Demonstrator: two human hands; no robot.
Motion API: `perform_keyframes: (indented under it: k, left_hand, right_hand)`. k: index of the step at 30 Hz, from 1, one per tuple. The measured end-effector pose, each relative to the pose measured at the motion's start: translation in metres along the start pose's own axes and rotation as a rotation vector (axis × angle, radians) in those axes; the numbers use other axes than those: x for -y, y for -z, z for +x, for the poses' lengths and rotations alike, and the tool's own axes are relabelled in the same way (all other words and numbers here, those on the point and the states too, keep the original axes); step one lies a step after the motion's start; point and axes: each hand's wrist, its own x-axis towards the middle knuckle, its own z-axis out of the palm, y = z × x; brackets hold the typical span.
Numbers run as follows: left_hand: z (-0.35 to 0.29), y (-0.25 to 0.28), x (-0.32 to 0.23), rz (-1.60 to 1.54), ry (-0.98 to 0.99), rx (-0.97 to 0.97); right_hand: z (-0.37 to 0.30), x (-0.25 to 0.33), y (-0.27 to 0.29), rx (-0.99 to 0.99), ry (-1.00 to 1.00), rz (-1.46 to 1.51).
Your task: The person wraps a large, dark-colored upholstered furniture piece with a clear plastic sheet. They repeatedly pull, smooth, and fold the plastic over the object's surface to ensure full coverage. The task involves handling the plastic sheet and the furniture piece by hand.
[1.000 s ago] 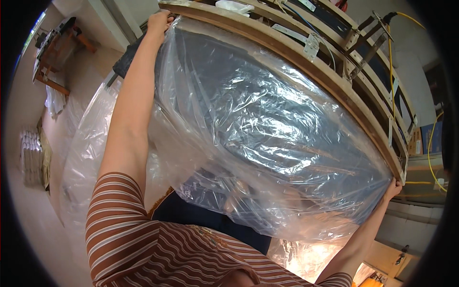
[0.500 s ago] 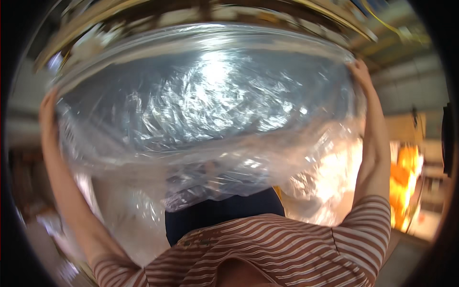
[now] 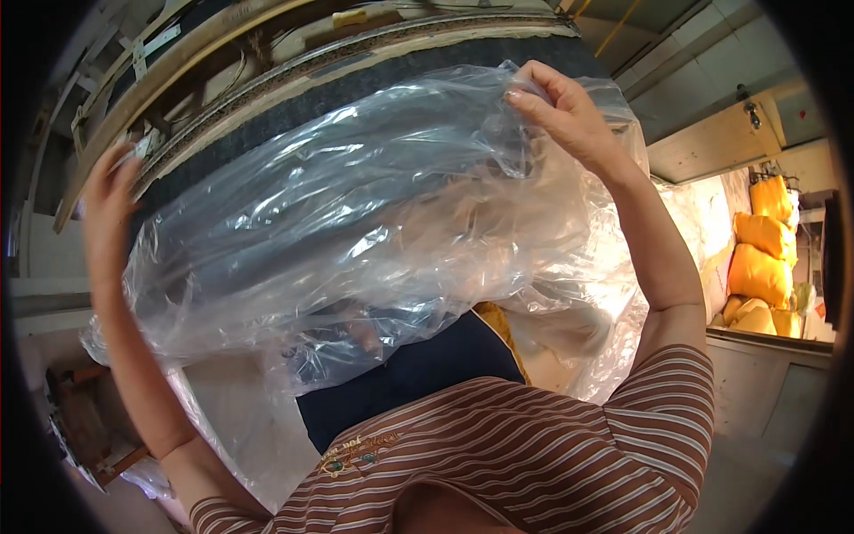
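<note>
A large sheet of clear, crinkled plastic film (image 3: pixel 356 214) spreads in front of me, its lower folds hanging against my dark blue apron. My right hand (image 3: pixel 569 116) pinches the film's far edge between thumb and fingers, toward the right. At the far left my left hand (image 3: pixel 108 200) is raised beside a wooden rail, somewhat blurred. Its fingers look apart, and the film's left edge lies below it. Under the film shows a dark, flat surface (image 3: pixel 551 58), bare along its far side.
A long wooden rail (image 3: pixel 178 80) runs along the far left side of the dark surface. Right of me stand a wooden panel (image 3: pixel 712 142) and a heap of yellow bundles (image 3: pixel 763 267). A brown wooden frame (image 3: pixel 102 418) sits low on the left.
The film was stretched wide between both hands; now it sags, with its far edge nearer me. My right hand moved left and inward, while my left hand came away from the film's edge.
</note>
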Motion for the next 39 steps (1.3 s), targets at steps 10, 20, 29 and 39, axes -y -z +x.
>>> perform_keyframes:
  k: [10,20,29,39]
  left_hand:
    - [-0.041,-0.242,-0.133,-0.474,-0.531,0.255]
    - [-0.030,0.013,0.178,0.321,-0.058,-0.068]
    - [-0.066,0.236,0.372,0.756,0.432,-0.320]
    - [-0.122,0.256,0.413,0.224,0.635,-0.067]
  right_hand:
    - [-0.074,-0.042,0.059,-0.058,0.235,-0.534]
    - [-0.374,-0.321,0.264,0.593,-1.098,-1.511]
    - [-0.005,-0.145,0.330,-0.912,0.127,0.279]
    - [0.029,-0.127,0.144,-0.289,-0.081,-0.928]
